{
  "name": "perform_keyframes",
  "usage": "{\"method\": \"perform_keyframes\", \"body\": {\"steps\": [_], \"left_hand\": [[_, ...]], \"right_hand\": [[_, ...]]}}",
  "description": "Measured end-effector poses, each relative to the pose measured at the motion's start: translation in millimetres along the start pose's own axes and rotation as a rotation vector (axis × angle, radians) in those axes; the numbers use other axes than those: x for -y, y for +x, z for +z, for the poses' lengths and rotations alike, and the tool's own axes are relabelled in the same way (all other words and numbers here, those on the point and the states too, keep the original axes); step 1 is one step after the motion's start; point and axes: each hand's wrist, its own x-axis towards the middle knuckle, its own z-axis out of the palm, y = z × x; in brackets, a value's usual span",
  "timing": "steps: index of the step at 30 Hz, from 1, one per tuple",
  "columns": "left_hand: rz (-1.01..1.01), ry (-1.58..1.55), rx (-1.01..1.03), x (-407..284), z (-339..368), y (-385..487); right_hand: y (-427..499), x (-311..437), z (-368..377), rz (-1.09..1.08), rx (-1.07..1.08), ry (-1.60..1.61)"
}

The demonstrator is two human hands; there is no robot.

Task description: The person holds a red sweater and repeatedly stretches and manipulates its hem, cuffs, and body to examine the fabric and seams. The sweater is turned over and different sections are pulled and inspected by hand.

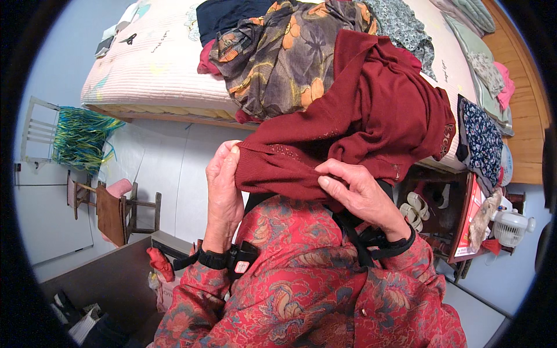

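A dark red knit garment (383, 100) with small decorative motifs spreads from the bed's edge down toward my lap. My left hand (224, 178) pinches one corner of its ribbed end between thumb and fingers. Farther right along the same ribbed edge, my right hand (354, 189) grips the cloth with thumb and forefinger. Between the two hands the ribbed part hangs slightly stretched. Beneath the red knit lies a grey-brown garment with orange flowers (287, 61). The far side of the red garment is folded over itself, hiding its full shape.
The bed (148, 78) carries a navy cloth (226, 19), a grey patterned cloth (402, 35) and black scissors (128, 39). A wooden chair (113, 213) stands at left. At right, a small table (463, 230) holds a white fan (509, 228); pale shoes (415, 209) sit beside it.
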Motion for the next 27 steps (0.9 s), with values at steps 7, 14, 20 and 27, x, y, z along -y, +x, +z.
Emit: {"method": "perform_keyframes", "body": {"steps": [7,14,20,27], "left_hand": [[-0.018,-0.201,0.048,-3.9,9.1,-3.2],[-0.180,-0.180,0.232,-8.5,23.2,-14.5],[-0.168,-0.089,0.168,-6.4,26.9,-11.2],[-0.258,0.039,0.378,0.3,32.8,-16.1]], "right_hand": [[4.1,2.1,8.3,0.118,0.018,0.101],[8.7,6.2,16.3,0.023,0.032,0.074],[9.5,4.3,12.1,0.014,-0.004,0.332],[8.8,4.9,17.1,0.086,-0.114,0.077]]}}
